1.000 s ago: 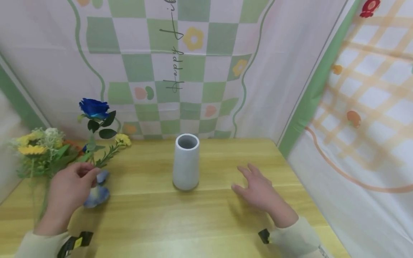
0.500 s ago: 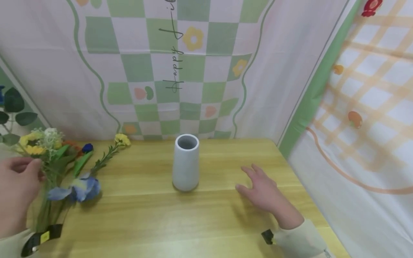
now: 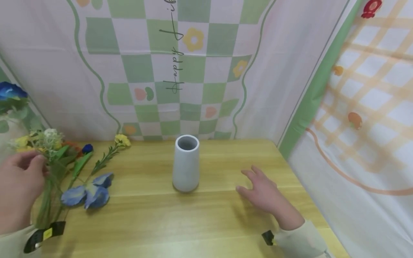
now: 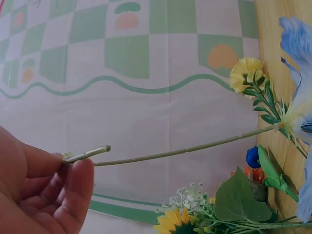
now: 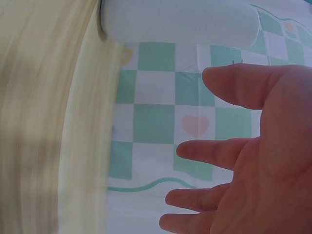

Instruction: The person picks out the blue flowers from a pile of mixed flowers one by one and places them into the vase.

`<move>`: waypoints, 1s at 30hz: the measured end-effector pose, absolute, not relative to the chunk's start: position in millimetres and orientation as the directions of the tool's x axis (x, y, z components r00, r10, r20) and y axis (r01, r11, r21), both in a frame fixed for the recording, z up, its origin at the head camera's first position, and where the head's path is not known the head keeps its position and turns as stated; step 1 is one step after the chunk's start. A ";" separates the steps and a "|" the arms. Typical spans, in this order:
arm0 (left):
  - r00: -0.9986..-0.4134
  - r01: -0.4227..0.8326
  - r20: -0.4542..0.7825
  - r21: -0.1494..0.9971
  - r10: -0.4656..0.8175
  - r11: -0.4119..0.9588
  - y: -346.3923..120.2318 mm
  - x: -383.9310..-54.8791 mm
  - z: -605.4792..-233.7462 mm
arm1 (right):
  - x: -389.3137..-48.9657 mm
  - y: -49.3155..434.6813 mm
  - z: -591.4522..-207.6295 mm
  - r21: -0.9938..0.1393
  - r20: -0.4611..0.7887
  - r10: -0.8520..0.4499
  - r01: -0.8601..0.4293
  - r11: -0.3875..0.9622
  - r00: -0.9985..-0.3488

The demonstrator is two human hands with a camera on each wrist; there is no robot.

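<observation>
Blue rose [image 3: 12, 91] shows at the far left, higher than the light-blue flower [image 3: 88, 193]; our right hand [image 3: 262, 191] spreads, holding nothing, while our left hand [image 3: 20, 186] pinches a stem end [image 4: 96, 152], seemingly the rose's. We might drag the light-blue flower along, because its long stem [image 4: 185, 150] seems to run into that same grip.

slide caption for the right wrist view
Right hand, fingers spread, holding nothing, near the white vase, checkered cloth behind.
</observation>
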State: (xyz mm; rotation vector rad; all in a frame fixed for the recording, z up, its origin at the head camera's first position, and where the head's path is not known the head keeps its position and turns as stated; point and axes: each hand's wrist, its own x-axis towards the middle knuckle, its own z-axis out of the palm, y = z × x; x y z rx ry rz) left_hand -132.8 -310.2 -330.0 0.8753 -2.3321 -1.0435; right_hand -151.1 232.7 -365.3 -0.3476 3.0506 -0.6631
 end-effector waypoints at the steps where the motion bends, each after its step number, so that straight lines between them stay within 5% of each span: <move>1: -0.694 -0.363 0.140 0.779 -0.706 0.511 -309.5 -132.9 -330.2 | -151.3 233.0 -365.9 -0.409 0.046 -0.215 -0.214 0.887 -0.976; 7: -0.663 -0.290 0.219 0.807 -0.716 0.515 -301.7 -132.5 -330.5 | -150.3 231.4 -364.7 -0.409 0.041 -0.231 -0.227 0.884 -0.972; 14: -0.739 -0.012 0.441 0.748 -0.510 0.663 -266.5 -124.9 -330.0 | -150.3 219.3 -357.6 -0.411 0.076 -0.275 -0.282 0.867 -0.958; 20: -0.788 0.154 0.479 0.762 -0.388 0.629 -226.9 -118.8 -327.2 | -148.4 204.6 -348.9 -0.401 0.104 -0.304 -0.320 0.859 -0.947; 30: -0.789 0.414 0.587 0.724 -0.179 0.552 -179.8 -117.3 -334.7 | -138.5 191.1 -340.9 -0.391 0.159 -0.321 -0.358 0.848 -0.934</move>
